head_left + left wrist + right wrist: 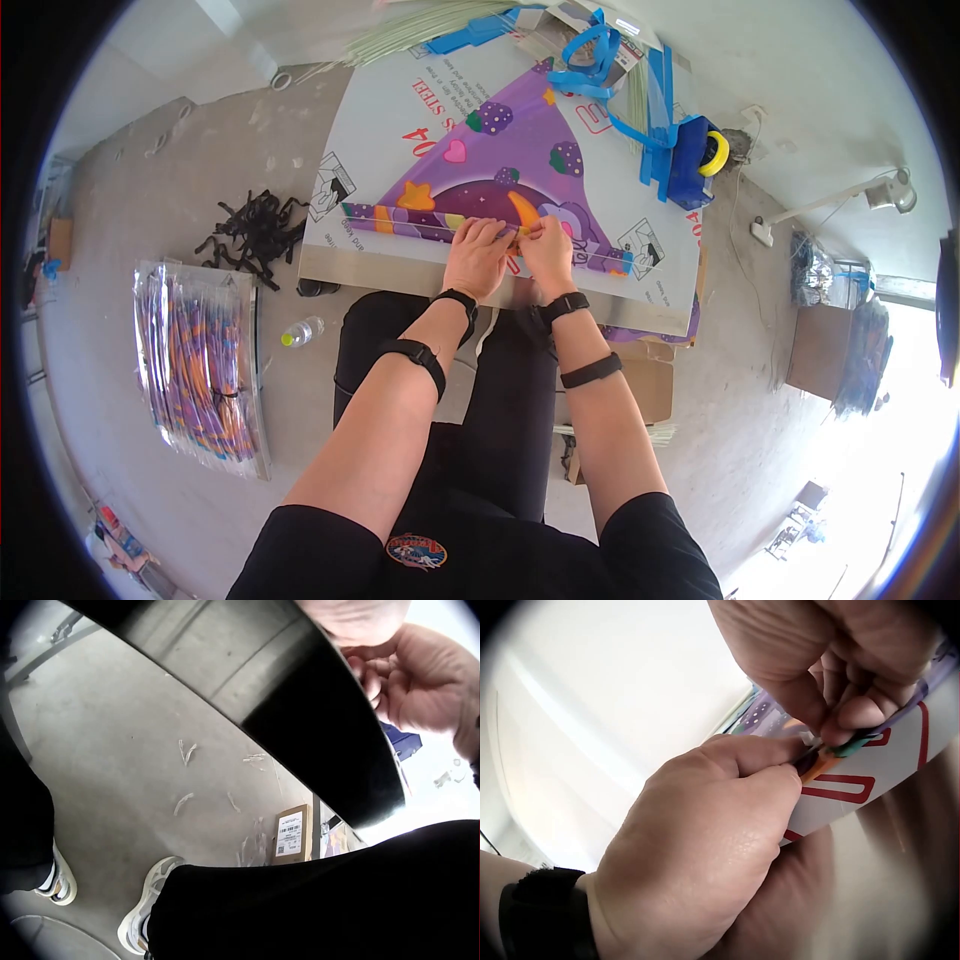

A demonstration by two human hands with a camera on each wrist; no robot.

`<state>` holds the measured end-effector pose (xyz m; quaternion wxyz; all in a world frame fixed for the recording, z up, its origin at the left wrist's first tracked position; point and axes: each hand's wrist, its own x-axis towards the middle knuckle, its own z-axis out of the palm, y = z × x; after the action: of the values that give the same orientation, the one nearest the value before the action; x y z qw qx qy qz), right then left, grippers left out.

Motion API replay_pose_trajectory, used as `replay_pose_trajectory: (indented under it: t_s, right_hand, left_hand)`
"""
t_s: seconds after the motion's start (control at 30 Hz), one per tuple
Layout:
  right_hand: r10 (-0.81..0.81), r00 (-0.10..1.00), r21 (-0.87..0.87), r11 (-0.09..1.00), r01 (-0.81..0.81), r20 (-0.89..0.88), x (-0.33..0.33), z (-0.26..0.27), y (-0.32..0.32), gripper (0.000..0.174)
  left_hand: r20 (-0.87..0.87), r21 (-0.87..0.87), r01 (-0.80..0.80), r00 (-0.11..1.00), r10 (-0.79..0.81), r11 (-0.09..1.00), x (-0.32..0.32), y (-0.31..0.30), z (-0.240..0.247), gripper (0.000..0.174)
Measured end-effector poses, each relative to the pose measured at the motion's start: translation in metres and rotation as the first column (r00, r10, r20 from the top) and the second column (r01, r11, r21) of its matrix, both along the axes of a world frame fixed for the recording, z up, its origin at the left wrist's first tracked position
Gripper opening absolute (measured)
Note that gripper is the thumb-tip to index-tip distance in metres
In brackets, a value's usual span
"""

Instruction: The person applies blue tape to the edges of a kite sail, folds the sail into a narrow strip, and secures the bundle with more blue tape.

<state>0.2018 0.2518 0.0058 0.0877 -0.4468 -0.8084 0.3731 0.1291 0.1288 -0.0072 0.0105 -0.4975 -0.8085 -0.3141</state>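
A triangular purple printed cloth, shaped like a kite sail, lies with its wide edge towards me. It bears stars, berries, a heart and an orange crescent. Along that edge runs a thin pale rod-like line. My left hand is at the middle of the edge; in the right wrist view its thumb and forefinger pinch the cloth's edge beside a small whitish bit. Close against it, my right hand pinches the same edge between thumb and fingertips. An orange and green strip of the edge shows between the hands.
The cloth lies on a white printed board above my knees. Blue straps, pale thin rods and a blue tape dispenser sit at its far side. Plastic-wrapped bundles, a bottle and black ties lie on the floor.
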Motion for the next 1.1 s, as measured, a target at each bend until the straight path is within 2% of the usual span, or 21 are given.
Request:
replay_pose_trajectory:
  t_s: [0.07,0.23,0.4,0.5,0.57,0.77,0.87,1.0,1.07,1.1]
  right_hand:
    - [0.018,1.000,0.070,0.997,-0.018,-0.006,0.000,-0.001,-0.001,0.022]
    - [0.028,1.000,0.049,0.998,-0.027,-0.013,-0.004,0.004,-0.002,0.020]
    - [0.048,0.998,0.060,0.997,-0.050,0.042,-0.007,0.006,0.000,0.023]
    - [0.109,0.988,0.091,0.989,-0.119,0.114,-0.007,0.002,0.007,0.028]
    - [0.131,0.961,0.032,0.989,-0.143,0.245,-0.006,-0.004,0.015,0.034]
    - [0.190,0.950,-0.057,0.982,-0.182,0.246,-0.004,0.011,0.022,0.038]
    - [0.170,0.953,-0.124,0.982,-0.143,0.250,-0.004,0.014,0.024,0.038]
    - [0.169,0.928,-0.058,0.986,-0.159,0.332,-0.009,0.015,0.024,0.041]
    - [0.200,0.918,-0.221,0.967,-0.128,0.344,-0.011,0.024,0.028,0.042]
    - [0.199,0.918,-0.221,0.967,-0.128,0.343,-0.010,0.019,0.029,0.042]
  left_hand:
    - [0.006,0.002,0.001,1.000,-0.001,1.000,0.000,0.000,0.000,0.033]
    - [0.000,-0.059,0.001,1.000,-0.001,0.998,0.000,-0.001,0.003,0.033]
    - [0.009,0.029,-0.021,1.000,0.021,0.999,0.000,0.001,0.002,0.028]
    - [0.018,0.045,-0.021,1.000,0.020,0.999,0.000,0.001,0.002,0.026]
    - [0.019,0.038,-0.023,1.000,0.022,0.999,-0.001,0.000,0.002,0.026]
    - [0.045,0.033,-0.035,0.998,0.033,0.999,-0.001,0.002,0.004,0.023]
    - [0.048,0.041,-0.046,0.998,0.044,0.998,-0.001,0.003,0.001,0.022]
    - [0.047,0.042,-0.051,0.998,0.049,0.998,-0.001,0.003,0.000,0.019]
    - [0.039,0.023,-0.046,0.998,0.045,0.999,-0.001,0.002,0.001,0.019]
    - [0.033,0.010,-0.045,0.998,0.045,0.999,-0.001,0.002,0.001,0.020]
